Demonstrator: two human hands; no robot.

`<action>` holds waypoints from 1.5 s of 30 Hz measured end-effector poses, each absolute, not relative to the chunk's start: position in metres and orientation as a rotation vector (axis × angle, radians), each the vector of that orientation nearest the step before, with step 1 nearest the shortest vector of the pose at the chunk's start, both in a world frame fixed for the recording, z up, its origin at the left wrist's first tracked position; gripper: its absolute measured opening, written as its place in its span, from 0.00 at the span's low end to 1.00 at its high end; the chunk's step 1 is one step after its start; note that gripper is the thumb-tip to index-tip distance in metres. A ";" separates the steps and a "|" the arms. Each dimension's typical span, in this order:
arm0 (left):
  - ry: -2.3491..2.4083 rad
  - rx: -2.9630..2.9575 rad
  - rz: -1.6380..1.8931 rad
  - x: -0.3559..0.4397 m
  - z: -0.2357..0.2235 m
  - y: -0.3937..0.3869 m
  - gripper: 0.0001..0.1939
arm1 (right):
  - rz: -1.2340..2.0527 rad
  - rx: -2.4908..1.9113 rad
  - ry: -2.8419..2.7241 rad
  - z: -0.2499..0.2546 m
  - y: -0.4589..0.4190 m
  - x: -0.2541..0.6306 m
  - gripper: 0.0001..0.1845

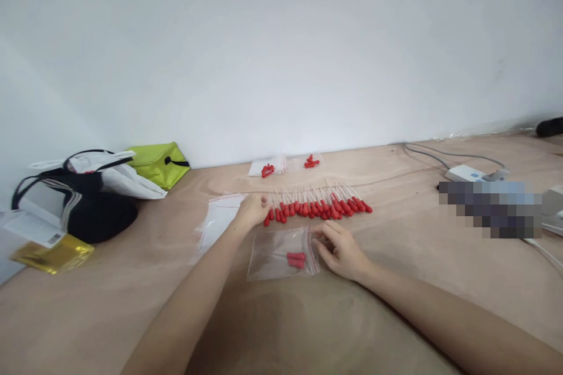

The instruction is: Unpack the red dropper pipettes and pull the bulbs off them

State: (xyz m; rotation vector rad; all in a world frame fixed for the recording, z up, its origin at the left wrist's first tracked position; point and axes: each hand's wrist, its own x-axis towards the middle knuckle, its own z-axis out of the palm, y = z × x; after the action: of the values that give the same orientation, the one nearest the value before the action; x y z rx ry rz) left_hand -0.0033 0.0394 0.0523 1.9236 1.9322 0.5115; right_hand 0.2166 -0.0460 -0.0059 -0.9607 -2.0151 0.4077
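Observation:
A row of several glass droppers with red rubber bulbs [319,206] lies across the wooden table [396,258]. My left hand [253,211] reaches to the left end of that row, fingers curled around a dropper there. My right hand [338,249] rests on the open edge of a clear zip bag [281,255], fingers pinching its red-lined mouth. Two droppers with red bulbs [297,259] lie inside this bag. A pile of empty clear zip bags [217,220] sits just left of my left hand.
Two filled small bags [285,165] lie by the wall. A black and white tote [88,196], a lime green pouch [159,163] and a gold packet [53,253] stand at the left. A white power strip [468,174] with cables lies at the right.

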 end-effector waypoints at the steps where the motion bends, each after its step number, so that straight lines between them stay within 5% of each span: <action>1: 1.905 1.987 0.545 -0.003 0.053 0.030 0.09 | 0.403 -0.965 -2.008 -0.006 -0.046 0.217 0.09; 9: 1.271 2.457 0.498 -0.015 0.026 -0.061 0.18 | 0.350 -0.972 -2.137 -0.001 -0.047 0.218 0.02; 19: 1.350 2.432 0.359 -0.006 0.026 -0.066 0.21 | 0.457 -0.813 -2.316 -0.002 -0.044 0.217 0.14; 42: 1.286 2.605 0.142 -0.010 0.019 -0.065 0.27 | 0.700 -0.918 -2.108 0.007 -0.049 0.219 0.07; 45: 1.281 2.624 0.148 -0.011 0.019 -0.065 0.27 | 0.695 -0.899 -2.197 0.006 -0.046 0.221 0.12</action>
State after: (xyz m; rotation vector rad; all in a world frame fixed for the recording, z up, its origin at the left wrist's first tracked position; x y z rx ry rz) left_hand -0.0110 -0.0651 0.0192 2.6236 1.2809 0.1479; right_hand 0.2206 -0.0461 0.0059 -0.8993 -2.1971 0.6949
